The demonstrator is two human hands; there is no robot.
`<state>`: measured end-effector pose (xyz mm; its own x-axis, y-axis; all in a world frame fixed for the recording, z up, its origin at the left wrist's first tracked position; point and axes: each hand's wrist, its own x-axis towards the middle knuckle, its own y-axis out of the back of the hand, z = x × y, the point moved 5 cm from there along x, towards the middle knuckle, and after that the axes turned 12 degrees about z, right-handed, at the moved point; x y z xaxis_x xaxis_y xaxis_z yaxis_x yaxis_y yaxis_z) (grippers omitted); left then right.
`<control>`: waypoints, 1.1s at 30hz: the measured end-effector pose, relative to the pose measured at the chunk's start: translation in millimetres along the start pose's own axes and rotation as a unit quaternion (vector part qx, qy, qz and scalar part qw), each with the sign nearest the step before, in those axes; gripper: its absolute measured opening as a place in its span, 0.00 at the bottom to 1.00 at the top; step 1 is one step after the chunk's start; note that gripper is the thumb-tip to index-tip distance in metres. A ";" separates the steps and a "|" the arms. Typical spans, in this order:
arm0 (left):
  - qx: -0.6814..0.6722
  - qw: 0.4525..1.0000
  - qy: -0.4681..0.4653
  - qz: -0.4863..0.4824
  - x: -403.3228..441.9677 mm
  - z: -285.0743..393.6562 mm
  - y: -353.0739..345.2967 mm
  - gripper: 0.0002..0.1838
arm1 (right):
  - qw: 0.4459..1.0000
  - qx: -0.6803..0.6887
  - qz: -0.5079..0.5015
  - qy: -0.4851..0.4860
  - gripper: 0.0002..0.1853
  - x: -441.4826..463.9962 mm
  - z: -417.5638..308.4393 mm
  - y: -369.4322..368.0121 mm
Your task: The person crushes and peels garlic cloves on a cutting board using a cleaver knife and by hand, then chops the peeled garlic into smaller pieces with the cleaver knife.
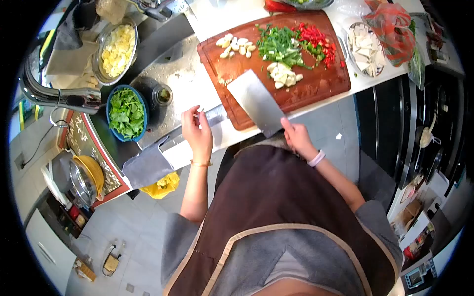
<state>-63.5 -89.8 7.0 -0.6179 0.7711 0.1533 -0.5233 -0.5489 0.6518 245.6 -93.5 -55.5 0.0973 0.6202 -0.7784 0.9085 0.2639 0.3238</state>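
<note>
A cleaver (256, 101) lies tilted over the lower left part of the brown cutting board (316, 96), and my right hand (297, 138) is closed round its handle. My left hand (198, 132) is raised by the sink's front edge, its fingers pinched on a small pale piece. On the board sit whole garlic cloves (236, 46), chopped greens (279, 45), chopped red peppers (318, 42) and a pile of sliced garlic (282, 75).
Left of the board is the sink (177, 69), with a blue basket of leafy greens (127, 113) and a bowl of yellow pieces (118, 51). A plate of white slices (366, 49) and a red plastic bag (392, 30) are at the right.
</note>
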 end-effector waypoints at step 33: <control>-0.187 0.974 0.037 -0.120 12.3 58.7 -57.0 0.04 | 0.970 0.230 0.033 0.071 0.20 -39.4 -44.2 27.1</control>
<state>-6.9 -30.0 15.3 -0.4846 0.8741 -0.0337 -0.8267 -0.4450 0.3444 248.5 -78.1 7.8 0.1347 0.7283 -0.6719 0.9905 -0.1179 0.0708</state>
